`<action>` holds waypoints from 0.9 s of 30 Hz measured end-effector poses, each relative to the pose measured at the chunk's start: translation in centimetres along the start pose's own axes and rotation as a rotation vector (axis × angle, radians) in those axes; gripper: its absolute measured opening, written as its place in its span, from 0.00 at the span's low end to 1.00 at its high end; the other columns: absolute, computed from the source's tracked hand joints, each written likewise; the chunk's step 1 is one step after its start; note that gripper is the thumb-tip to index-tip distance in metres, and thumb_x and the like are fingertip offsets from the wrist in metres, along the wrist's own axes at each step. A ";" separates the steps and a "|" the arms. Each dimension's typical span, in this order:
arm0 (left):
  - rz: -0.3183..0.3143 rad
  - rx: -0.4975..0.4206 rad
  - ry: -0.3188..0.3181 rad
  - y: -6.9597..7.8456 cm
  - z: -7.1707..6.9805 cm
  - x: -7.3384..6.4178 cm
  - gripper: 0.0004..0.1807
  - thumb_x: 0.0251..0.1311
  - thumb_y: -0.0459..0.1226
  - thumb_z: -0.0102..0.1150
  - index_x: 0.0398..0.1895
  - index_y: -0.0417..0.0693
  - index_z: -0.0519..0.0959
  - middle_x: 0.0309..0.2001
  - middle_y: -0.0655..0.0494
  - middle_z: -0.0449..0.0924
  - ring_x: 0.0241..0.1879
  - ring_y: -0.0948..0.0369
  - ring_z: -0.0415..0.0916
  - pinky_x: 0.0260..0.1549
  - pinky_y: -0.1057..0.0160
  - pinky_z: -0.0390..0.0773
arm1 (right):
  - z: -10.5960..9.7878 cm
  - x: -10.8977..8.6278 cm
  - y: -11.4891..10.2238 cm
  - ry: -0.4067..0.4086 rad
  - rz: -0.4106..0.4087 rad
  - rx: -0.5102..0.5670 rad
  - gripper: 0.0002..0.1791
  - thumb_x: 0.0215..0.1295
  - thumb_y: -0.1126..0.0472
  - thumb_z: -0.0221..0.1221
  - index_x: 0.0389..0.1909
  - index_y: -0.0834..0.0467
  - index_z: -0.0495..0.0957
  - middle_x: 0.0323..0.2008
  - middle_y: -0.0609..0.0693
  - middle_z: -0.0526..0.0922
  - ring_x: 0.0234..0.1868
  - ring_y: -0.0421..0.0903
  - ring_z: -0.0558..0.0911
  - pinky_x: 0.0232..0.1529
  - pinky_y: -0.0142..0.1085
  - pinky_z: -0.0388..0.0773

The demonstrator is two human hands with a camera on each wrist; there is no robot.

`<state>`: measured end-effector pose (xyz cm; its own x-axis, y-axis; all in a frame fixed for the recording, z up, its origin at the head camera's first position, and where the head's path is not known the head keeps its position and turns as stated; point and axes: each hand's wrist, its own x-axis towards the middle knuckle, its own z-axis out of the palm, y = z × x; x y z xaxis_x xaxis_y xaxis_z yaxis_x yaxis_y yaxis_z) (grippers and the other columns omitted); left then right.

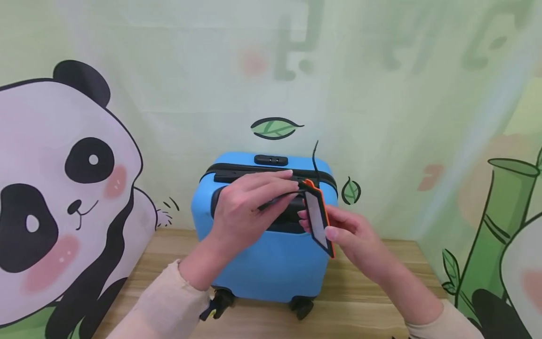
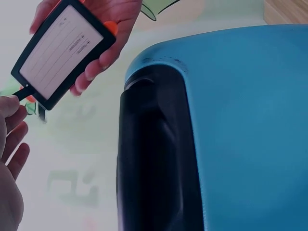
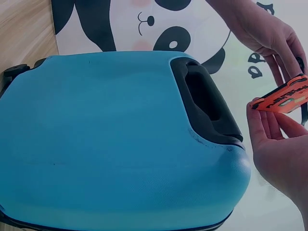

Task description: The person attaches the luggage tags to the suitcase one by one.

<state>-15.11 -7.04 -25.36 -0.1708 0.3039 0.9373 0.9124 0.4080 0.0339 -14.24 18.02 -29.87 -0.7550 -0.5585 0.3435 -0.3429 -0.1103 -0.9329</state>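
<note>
A luggage tag [image 1: 316, 217] with a black frame, a lined white card and an orange back is tilted above the suitcase's top. My right hand [image 1: 357, 242] holds it by its edges, between thumb and fingers. With thumb and fingertips my left hand [image 1: 247, 205] pinches the tag's black strap [image 2: 25, 92] close to the tag's end. The strap's thin tail [image 1: 315, 157] sticks up behind. In the right wrist view, the orange printed side of the tag faces the camera. Below both hands stands a blue suitcase [image 1: 271, 270], its black side handle [image 2: 159, 144] beside them.
The suitcase stands on a wooden surface [image 1: 360, 292], its black wheels [image 1: 301, 307] towards me. A combination lock [image 1: 271, 160] sits on its far upper side. Behind hangs a pale green backdrop [image 1: 190, 94] printed with pandas, leaves and bamboo.
</note>
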 end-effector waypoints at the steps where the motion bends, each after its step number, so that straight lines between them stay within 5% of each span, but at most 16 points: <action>1: 0.003 0.006 0.008 0.0 0.0 -0.1 0.16 0.51 0.26 0.82 0.44 0.40 0.91 0.44 0.48 0.92 0.53 0.51 0.89 0.56 0.52 0.86 | 0.1 0.1 0.0 -0.002 -0.003 0.006 0.28 0.81 0.65 0.49 0.78 0.69 0.65 0.66 0.63 0.81 0.66 0.55 0.84 0.67 0.38 0.78; 11: 0.027 0.089 0.067 0.4 0.4 -0.6 0.17 0.51 0.29 0.83 0.46 0.41 0.91 0.45 0.47 0.92 0.53 0.52 0.89 0.54 0.52 0.86 | 0.7 0.3 0.2 -0.018 0.011 0.028 0.30 0.80 0.63 0.48 0.78 0.67 0.66 0.69 0.56 0.81 0.68 0.53 0.81 0.66 0.39 0.79; 27: 0.070 0.107 0.174 0.6 0.5 -0.7 0.14 0.55 0.32 0.82 0.45 0.39 0.91 0.44 0.46 0.92 0.52 0.50 0.90 0.54 0.52 0.86 | 0.6 1.0 -0.1 -0.023 -0.029 -0.075 0.28 0.83 0.61 0.45 0.80 0.63 0.66 0.74 0.62 0.74 0.73 0.52 0.74 0.69 0.39 0.76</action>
<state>-14.63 -6.55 -26.18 -0.0331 0.1855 0.9821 0.8734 0.4831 -0.0618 -14.56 16.99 -29.48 -0.7311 -0.5751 0.3671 -0.4061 -0.0655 -0.9115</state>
